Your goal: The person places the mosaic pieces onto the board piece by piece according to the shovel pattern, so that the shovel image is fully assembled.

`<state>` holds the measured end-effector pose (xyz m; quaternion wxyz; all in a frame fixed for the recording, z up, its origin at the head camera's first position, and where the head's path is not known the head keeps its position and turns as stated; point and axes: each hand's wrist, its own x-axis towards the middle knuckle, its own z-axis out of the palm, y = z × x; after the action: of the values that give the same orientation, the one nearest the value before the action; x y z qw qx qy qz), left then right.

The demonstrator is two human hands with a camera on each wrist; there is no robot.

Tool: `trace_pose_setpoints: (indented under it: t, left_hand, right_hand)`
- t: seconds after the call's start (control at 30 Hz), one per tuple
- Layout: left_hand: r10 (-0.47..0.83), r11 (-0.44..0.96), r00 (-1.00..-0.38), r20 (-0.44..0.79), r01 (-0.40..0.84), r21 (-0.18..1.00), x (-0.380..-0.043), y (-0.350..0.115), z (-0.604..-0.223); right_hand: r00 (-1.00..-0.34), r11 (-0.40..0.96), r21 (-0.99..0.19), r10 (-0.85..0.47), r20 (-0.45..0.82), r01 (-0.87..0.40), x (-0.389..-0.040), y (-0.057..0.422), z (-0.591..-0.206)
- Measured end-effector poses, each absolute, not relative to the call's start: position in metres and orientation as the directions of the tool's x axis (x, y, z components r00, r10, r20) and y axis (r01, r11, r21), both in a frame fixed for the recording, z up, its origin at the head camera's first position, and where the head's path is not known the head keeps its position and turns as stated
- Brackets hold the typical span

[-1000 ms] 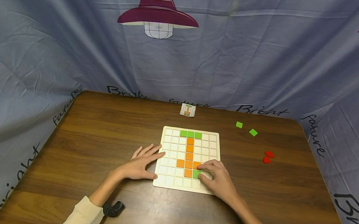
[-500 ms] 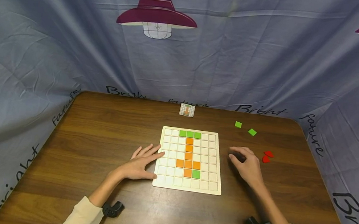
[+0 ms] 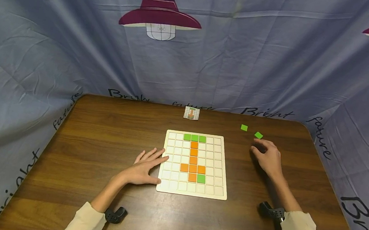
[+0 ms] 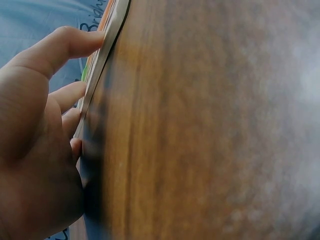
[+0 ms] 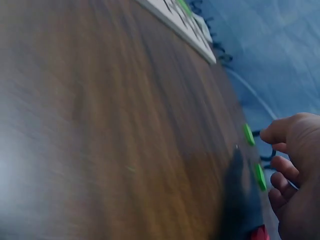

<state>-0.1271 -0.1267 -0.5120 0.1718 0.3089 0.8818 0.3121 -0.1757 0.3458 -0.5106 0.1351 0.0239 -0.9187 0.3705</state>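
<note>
A cream grid board point(image 3: 214, 163) lies on the table, bearing orange tiles point(image 3: 193, 161) in a cross-like pattern. Three green tiles point(image 3: 194, 138) line its top row and another green tile point(image 3: 201, 178) sits low, right of the orange column. My left hand point(image 3: 141, 170) rests at the board's left edge, fingers spread, thumb touching the rim point(image 4: 107, 42). Over the table's right side, my right hand point(image 3: 269, 157) holds nothing, its fingers loosely bent. Just beyond its fingertips lies a loose green tile point(image 3: 258, 135), with a second loose green tile point(image 3: 244, 127) farther left.
A small pattern card point(image 3: 191, 113) lies at the back edge of the wooden table point(image 3: 112, 122). Part of a red piece point(image 5: 260, 233) shows low in the right wrist view; the right hand covers that spot in the head view. Printed curtains point(image 3: 204, 57) surround the table.
My right hand has left the green tile low on the board and moved right, then farther back toward the loose green tiles. It now covers the red pieces. The left hand stays put.
</note>
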Motion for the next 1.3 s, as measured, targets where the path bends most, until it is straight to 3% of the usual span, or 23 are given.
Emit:
trace_pose_setpoints:
  t: [0.53,1.3]
  left_hand:
    - [0.646,0.624,-0.753,-0.125,0.427,0.654,-0.128,-0.126,-0.513]
    - [0.645,0.624,-0.754,-0.125,0.424,0.657,-0.128,-0.126,-0.512]
  right_hand:
    - [-0.983,0.720,-0.687,0.176,0.054,0.091,-0.220,0.369,-0.515]
    - [-0.987,0.797,-0.602,0.136,0.090,0.055,-0.222,0.362,-0.507]
